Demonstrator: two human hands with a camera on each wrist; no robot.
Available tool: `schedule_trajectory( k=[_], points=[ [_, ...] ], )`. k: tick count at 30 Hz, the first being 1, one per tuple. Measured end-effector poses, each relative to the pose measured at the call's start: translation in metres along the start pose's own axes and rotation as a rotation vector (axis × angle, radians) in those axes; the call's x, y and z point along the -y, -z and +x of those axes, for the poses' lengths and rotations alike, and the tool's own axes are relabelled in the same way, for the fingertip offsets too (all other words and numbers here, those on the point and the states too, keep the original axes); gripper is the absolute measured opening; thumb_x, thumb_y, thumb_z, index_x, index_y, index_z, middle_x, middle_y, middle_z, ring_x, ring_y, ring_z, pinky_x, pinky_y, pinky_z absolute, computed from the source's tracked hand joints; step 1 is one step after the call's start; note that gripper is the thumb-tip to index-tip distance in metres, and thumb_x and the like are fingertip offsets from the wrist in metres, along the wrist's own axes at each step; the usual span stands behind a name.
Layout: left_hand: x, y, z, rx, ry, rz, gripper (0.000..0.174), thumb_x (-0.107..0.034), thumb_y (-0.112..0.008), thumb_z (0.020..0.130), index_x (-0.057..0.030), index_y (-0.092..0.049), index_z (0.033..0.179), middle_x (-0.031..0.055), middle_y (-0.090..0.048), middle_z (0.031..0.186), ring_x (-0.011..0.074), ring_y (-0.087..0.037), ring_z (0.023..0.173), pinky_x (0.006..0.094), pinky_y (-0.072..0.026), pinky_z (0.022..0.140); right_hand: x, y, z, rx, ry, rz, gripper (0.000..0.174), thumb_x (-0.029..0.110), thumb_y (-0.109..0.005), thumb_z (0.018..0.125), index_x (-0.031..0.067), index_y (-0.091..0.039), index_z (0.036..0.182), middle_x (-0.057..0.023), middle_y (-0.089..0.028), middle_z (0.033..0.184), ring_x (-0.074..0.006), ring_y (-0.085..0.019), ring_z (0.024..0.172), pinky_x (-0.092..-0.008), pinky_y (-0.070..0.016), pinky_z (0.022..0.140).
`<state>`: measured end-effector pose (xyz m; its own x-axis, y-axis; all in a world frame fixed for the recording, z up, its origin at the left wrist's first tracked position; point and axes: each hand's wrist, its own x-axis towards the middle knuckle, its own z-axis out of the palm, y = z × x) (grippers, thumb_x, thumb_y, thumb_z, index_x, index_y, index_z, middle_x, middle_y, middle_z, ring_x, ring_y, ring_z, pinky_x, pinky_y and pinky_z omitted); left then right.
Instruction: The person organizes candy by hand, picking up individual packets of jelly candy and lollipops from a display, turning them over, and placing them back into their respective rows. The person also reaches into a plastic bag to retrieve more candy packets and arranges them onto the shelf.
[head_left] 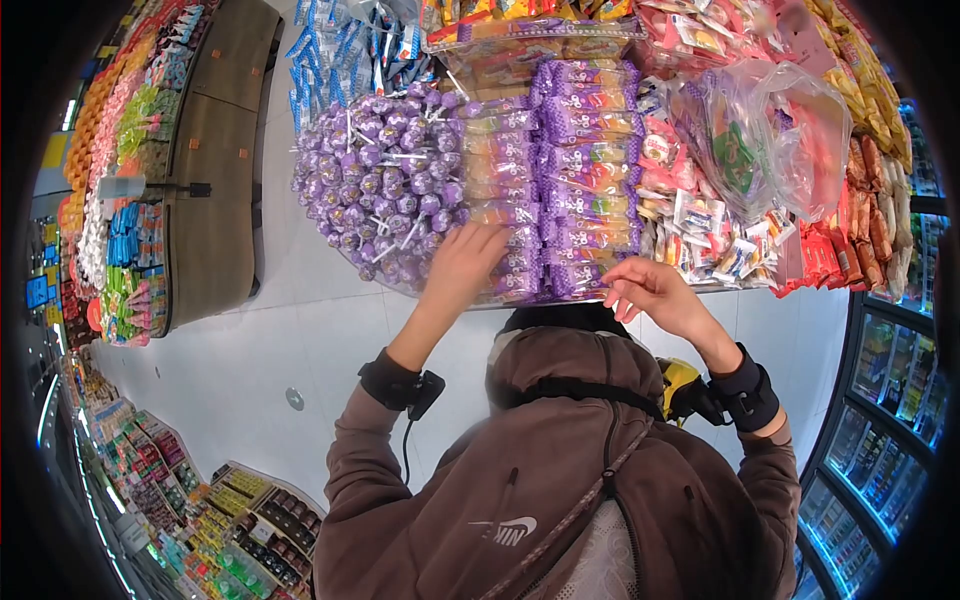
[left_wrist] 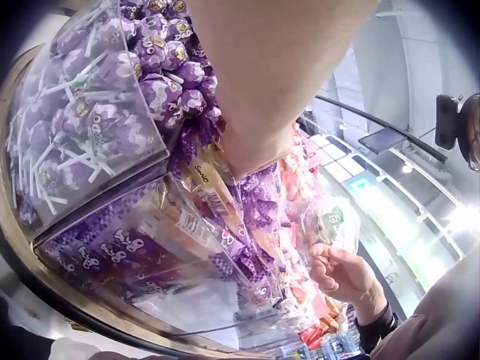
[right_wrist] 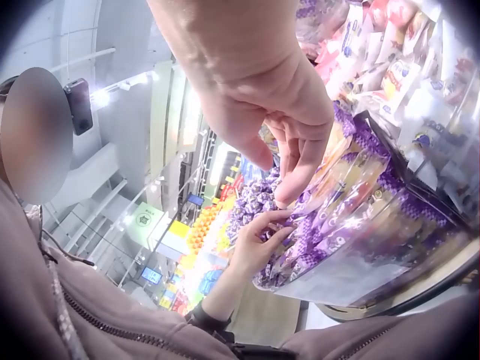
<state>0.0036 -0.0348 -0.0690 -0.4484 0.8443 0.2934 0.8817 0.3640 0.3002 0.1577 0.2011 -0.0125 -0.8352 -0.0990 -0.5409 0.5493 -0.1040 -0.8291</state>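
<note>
My left hand (head_left: 470, 258) reaches up to a stack of purple candy packs (head_left: 585, 160) on a round display stand; its thumb and fingers (right_wrist: 276, 227) pinch the edge of one pack. Just left of that stack sits a clear bin of purple lollipops (head_left: 385, 180), also close by in the left wrist view (left_wrist: 97, 97). My right hand (head_left: 645, 288) hovers in front of the stand's lower rim beside the same purple packs (right_wrist: 352, 187), fingers loosely curled and holding nothing. The left wrist view shows the right hand (left_wrist: 341, 271) apart from the packs.
A clear plastic bag (head_left: 770, 140) hangs over small snack packets at the right of the stand, with red packs (head_left: 820, 255) below. A second candy rack (head_left: 130, 180) stands at the left, a lit cooler (head_left: 890, 400) at the right, white floor (head_left: 250, 360) between.
</note>
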Motion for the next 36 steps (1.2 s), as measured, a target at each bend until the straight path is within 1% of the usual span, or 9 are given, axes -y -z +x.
schedule_trajectory(
  k=[4,7,9,11,13,19,25,28,36],
  points=[
    [-0.004,0.004,0.002,-0.043,0.037,-0.047,0.027,-0.012,-0.063,0.073,-0.0055,-0.056,0.098,0.0055,-0.056,0.091,0.0226,-0.053,0.084,0.0327,-0.0426,0.071,0.0,-0.002,0.0,-0.025,0.036,0.042,0.015,0.008,-0.046,0.089,0.0002,-0.052,0.101,-0.0052,-0.058,0.081,-0.0098,-0.056,0.068,-0.023,-0.0478,0.061],
    [-0.005,0.008,0.005,-0.124,0.112,-0.131,0.026,-0.01,-0.063,0.074,-0.0051,-0.055,0.099,0.0072,-0.057,0.092,0.0243,-0.054,0.083,0.0335,-0.0435,0.071,0.026,0.007,-0.011,-0.197,0.397,0.002,0.014,0.006,-0.047,0.088,-0.0005,-0.053,0.1,-0.0057,-0.058,0.082,-0.0102,-0.055,0.071,-0.0235,-0.0465,0.065],
    [-0.005,0.011,0.007,-0.163,0.169,-0.221,0.026,-0.01,-0.061,0.074,-0.0049,-0.055,0.099,0.0088,-0.058,0.092,0.0259,-0.054,0.084,0.0345,-0.0435,0.071,0.06,0.037,-0.022,-0.491,0.753,-0.181,0.014,0.004,-0.047,0.087,-0.0015,-0.054,0.098,-0.0067,-0.058,0.085,-0.0115,-0.053,0.075,-0.0242,-0.0438,0.071],
    [-0.009,0.017,0.011,-0.194,0.198,-0.254,0.023,-0.008,-0.06,0.075,-0.0048,-0.056,0.098,0.01,-0.058,0.091,0.027,-0.054,0.082,0.0349,-0.0438,0.07,0.096,0.078,-0.039,-0.832,0.932,-0.401,0.015,0.004,-0.047,0.087,-0.0029,-0.055,0.098,-0.0069,-0.058,0.091,-0.0123,-0.053,0.082,-0.0243,-0.0424,0.075],
    [-0.011,0.02,0.012,-0.218,0.22,-0.297,0.022,-0.007,-0.059,0.075,-0.0045,-0.056,0.097,0.0108,-0.058,0.089,0.0278,-0.055,0.081,0.0352,-0.044,0.069,0.131,0.106,-0.055,-1.004,0.804,-0.66,0.017,0.004,-0.046,0.087,-0.0026,-0.053,0.101,-0.0062,-0.058,0.093,-0.0127,-0.055,0.087,-0.0249,-0.0437,0.077],
    [-0.007,0.02,0.015,-0.241,0.186,-0.401,0.02,-0.005,-0.059,0.076,-0.0036,-0.056,0.096,0.0119,-0.058,0.088,0.0289,-0.055,0.079,0.0354,-0.045,0.067,0.129,0.206,-0.034,-0.74,0.247,-1.348,0.024,0.002,-0.052,0.079,0.0004,-0.056,0.102,-0.009,-0.061,0.092,-0.0167,-0.059,0.08,-0.0283,-0.0467,0.073],
    [0.0,0.026,0.014,-0.223,0.134,-0.411,0.02,-0.005,-0.059,0.076,-0.0053,-0.057,0.096,0.011,-0.058,0.087,0.0278,-0.056,0.079,0.0342,-0.0454,0.066,0.119,0.188,0.007,-0.652,0.205,-1.341,0.03,0.007,-0.054,0.074,0.0035,-0.057,0.104,-0.0164,-0.062,0.088,-0.0296,-0.059,0.081,-0.0356,-0.046,0.072],
    [0.001,0.027,0.012,-0.224,0.134,-0.395,0.02,-0.005,-0.059,0.076,-0.0062,-0.058,0.096,0.0101,-0.058,0.087,0.0272,-0.056,0.079,0.0341,-0.0453,0.066,0.14,0.158,0.01,-0.742,-0.013,-1.561,0.029,0.006,-0.05,0.075,0.0025,-0.057,0.103,-0.0185,-0.062,0.086,-0.0335,-0.059,0.08,-0.0386,-0.0449,0.071],
    [-0.007,0.029,0.011,-0.195,0.143,-0.387,0.02,-0.006,-0.059,0.076,-0.0069,-0.058,0.096,0.0102,-0.059,0.087,0.0273,-0.056,0.079,0.0343,-0.0452,0.066,0.107,0.219,0.051,-0.771,0.305,-1.464,0.022,0.009,-0.047,0.078,-0.0001,-0.058,0.095,-0.0217,-0.06,0.09,-0.0367,-0.057,0.086,-0.0424,-0.0434,0.074]
  ],
)
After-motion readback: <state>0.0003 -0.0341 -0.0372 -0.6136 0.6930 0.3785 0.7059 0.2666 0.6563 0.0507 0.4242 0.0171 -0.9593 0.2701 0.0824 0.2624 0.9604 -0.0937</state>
